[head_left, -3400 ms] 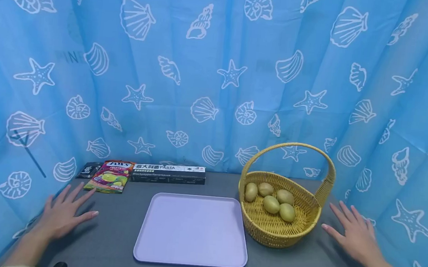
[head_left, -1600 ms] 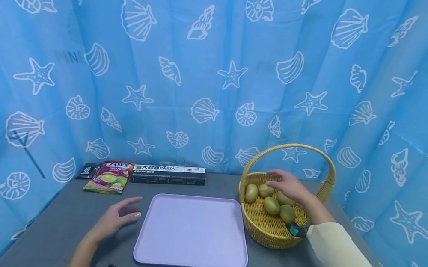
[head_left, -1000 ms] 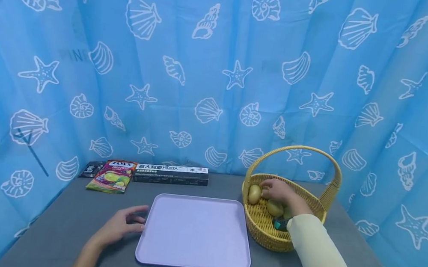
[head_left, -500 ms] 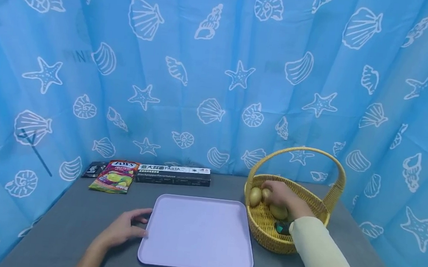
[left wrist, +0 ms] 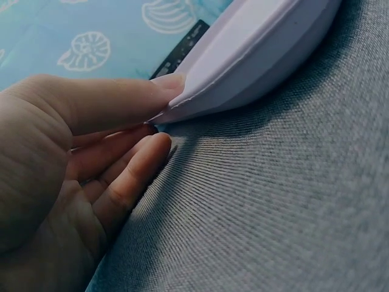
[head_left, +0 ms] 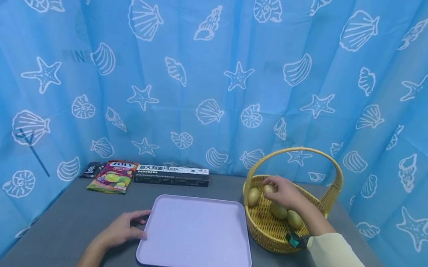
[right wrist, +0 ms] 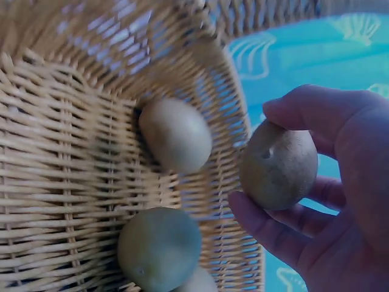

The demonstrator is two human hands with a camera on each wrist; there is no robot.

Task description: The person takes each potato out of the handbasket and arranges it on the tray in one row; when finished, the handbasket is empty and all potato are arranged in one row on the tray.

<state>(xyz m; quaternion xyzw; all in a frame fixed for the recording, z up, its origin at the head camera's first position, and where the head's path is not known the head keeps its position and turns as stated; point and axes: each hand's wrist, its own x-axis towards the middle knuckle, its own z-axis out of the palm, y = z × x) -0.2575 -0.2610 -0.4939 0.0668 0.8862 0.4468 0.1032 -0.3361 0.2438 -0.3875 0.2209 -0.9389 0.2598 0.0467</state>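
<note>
In the head view, my right hand is over the wicker basket, pinching a kiwi between thumb and fingertips. The right wrist view shows this brownish oval fruit with a small mark near its end, overlapping the basket's rim. Other kiwis lie inside, one by the left wall and others nearer the front. My left hand is at the left edge of the pale purple tray. Its thumb lies on the tray's rim, with the other fingers partly hidden below.
A Fox's fruit candy bag, a small black packet and a black-and-white pasta box lie along the back left. The basket's tall handle arches over its opening. A blue shell-print curtain surrounds the grey table.
From wide apart, my left hand has moved right to the tray's edge. My right hand has reached into the basket, taken hold of a kiwi and now raised it slightly.
</note>
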